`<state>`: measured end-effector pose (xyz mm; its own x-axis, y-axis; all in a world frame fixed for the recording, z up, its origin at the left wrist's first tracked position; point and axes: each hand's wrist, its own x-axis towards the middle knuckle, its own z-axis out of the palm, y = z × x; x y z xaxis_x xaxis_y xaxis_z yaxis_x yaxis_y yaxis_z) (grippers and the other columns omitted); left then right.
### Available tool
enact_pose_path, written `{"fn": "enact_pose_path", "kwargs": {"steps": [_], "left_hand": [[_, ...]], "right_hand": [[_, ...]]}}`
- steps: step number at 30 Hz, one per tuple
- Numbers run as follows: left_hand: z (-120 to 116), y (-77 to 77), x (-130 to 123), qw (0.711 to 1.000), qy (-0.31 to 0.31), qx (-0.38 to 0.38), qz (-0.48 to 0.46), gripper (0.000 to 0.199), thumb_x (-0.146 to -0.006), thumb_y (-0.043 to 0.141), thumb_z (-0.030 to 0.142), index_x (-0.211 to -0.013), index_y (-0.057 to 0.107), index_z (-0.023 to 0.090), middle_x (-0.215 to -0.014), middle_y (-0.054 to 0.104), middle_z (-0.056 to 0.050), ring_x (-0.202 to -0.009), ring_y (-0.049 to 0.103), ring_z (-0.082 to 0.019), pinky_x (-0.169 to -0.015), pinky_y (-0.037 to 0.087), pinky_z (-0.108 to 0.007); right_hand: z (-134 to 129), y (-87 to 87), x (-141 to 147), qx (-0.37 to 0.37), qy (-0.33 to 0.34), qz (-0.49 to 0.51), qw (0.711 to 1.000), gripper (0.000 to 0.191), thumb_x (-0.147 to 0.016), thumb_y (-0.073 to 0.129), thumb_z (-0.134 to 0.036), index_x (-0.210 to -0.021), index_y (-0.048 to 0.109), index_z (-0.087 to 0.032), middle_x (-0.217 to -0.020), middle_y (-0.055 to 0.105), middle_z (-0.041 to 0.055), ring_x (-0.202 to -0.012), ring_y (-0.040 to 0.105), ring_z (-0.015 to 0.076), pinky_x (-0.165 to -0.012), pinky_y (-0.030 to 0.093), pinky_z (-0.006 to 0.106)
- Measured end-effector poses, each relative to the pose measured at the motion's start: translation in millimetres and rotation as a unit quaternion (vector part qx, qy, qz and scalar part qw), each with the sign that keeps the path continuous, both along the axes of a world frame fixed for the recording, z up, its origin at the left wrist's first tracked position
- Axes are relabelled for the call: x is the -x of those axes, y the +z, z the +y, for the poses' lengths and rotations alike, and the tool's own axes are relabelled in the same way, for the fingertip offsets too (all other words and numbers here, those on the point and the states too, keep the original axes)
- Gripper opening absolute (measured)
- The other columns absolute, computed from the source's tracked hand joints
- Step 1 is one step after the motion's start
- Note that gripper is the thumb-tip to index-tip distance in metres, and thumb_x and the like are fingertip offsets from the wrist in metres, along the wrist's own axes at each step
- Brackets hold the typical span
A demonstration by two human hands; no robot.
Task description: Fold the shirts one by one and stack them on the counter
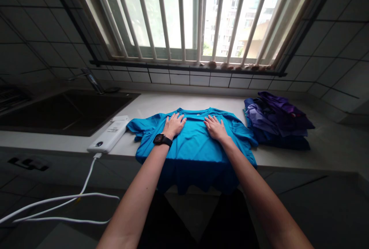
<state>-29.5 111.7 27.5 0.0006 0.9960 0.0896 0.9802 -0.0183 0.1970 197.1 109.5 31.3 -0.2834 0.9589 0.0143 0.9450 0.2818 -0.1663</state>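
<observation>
A blue short-sleeved T-shirt (196,137) lies spread on the white countertop, its neckline toward the window and its lower part hanging over the front edge. My left hand (174,124) rests flat on the shirt's upper left, fingers spread, a black watch on that wrist. On the upper right of the shirt, just below the collar, my right hand (215,127) lies with its fingers apart. Both hands press on the cloth without gripping it.
A pile of purple and dark blue clothes (276,120) sits at the right. To the left, a white power bank-like box (109,135) with a white cable (89,176) lies beside the dark sink (69,110) and faucet (92,81). Behind is a barred window (198,18).
</observation>
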Motion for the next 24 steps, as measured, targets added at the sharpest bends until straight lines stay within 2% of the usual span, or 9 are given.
{"fn": "enact_pose_path", "kwargs": {"steps": [6,8,11,15,17,20,22,24], "left_hand": [[-6.6,4.8,-5.3,0.997,0.001,-0.062,0.033,0.050,-0.106,0.035,0.038,-0.134,0.068,0.013,-0.144,0.064,-0.019,-0.136,0.057,-0.030,-0.126,0.030,-0.046],[-8.8,6.0,-6.3,0.998,-0.014,-0.053,0.035,0.051,-0.106,0.038,0.042,-0.136,0.068,0.014,-0.148,0.062,-0.018,-0.140,0.054,-0.031,-0.125,0.031,-0.045],[-11.1,5.8,-6.6,0.998,-0.046,-0.026,0.029,0.055,-0.105,0.040,0.050,-0.149,0.060,0.022,-0.163,0.050,-0.011,-0.151,0.042,-0.031,-0.127,0.029,-0.049],[-12.9,5.0,-7.5,0.997,-0.061,-0.019,0.045,0.058,-0.106,0.037,0.053,-0.158,0.049,0.031,-0.168,0.044,-0.005,-0.158,0.032,-0.032,-0.128,0.021,-0.059],[-13.4,6.0,-8.9,0.996,-0.056,-0.046,0.057,0.059,-0.106,0.038,0.051,-0.158,0.050,0.025,-0.165,0.047,-0.010,-0.156,0.035,-0.033,-0.128,0.021,-0.058],[-14.2,8.8,-11.0,0.994,-0.020,-0.083,0.072,0.057,-0.106,0.037,0.046,-0.143,0.063,0.011,-0.149,0.062,-0.021,-0.141,0.052,-0.034,-0.124,0.030,-0.051],[-14.2,9.9,-11.4,0.995,0.005,-0.072,0.073,0.056,-0.107,0.034,0.045,-0.132,0.069,0.009,-0.142,0.066,-0.021,-0.134,0.058,-0.033,-0.121,0.036,-0.047],[-13.2,9.3,-10.6,0.997,0.010,-0.048,0.062,0.056,-0.108,0.032,0.045,-0.136,0.068,0.012,-0.149,0.061,-0.019,-0.139,0.054,-0.031,-0.120,0.037,-0.044]], "right_hand": [[-1.7,0.4,0.9,0.002,-0.010,-0.002,1.000,0.059,-0.112,0.015,-0.038,-0.165,0.038,-0.028,-0.176,0.027,0.0018,-0.163,0.022,0.0250,-0.129,0.024,0.058],[-0.7,-1.2,0.7,0.002,-0.007,-0.002,1.000,0.059,-0.111,0.016,-0.037,-0.165,0.038,-0.027,-0.175,0.028,0.0023,-0.163,0.021,0.0251,-0.129,0.024,0.058],[3.3,-4.4,-0.2,0.006,-0.024,0.007,1.000,0.059,-0.111,0.017,-0.038,-0.165,0.038,-0.027,-0.176,0.026,0.0036,-0.163,0.020,0.0275,-0.128,0.023,0.062],[8.6,-7.0,-3.7,0.009,-0.132,0.023,0.991,0.063,-0.110,0.015,-0.043,-0.167,0.034,-0.022,-0.177,0.020,0.0097,-0.163,0.018,0.0323,-0.126,0.018,0.068],[9.3,-7.2,-5.9,0.004,-0.159,0.026,0.987,0.064,-0.110,0.014,-0.042,-0.167,0.035,-0.020,-0.177,0.021,0.0119,-0.163,0.019,0.0317,-0.126,0.019,0.068],[8.0,-6.2,-8.0,-0.011,-0.157,0.027,0.987,0.064,-0.110,0.014,-0.040,-0.164,0.039,-0.019,-0.176,0.025,0.0130,-0.162,0.023,0.0305,-0.126,0.023,0.065],[6.6,-4.8,-9.2,-0.038,-0.158,0.019,0.987,0.063,-0.110,0.017,-0.039,-0.163,0.041,-0.017,-0.176,0.024,0.0146,-0.162,0.022,0.0307,-0.126,0.023,0.062],[5.7,-3.2,-10.8,-0.056,-0.164,0.011,0.985,0.062,-0.109,0.021,-0.038,-0.164,0.040,-0.016,-0.176,0.024,0.0160,-0.162,0.021,0.0317,-0.127,0.021,0.063]]}}
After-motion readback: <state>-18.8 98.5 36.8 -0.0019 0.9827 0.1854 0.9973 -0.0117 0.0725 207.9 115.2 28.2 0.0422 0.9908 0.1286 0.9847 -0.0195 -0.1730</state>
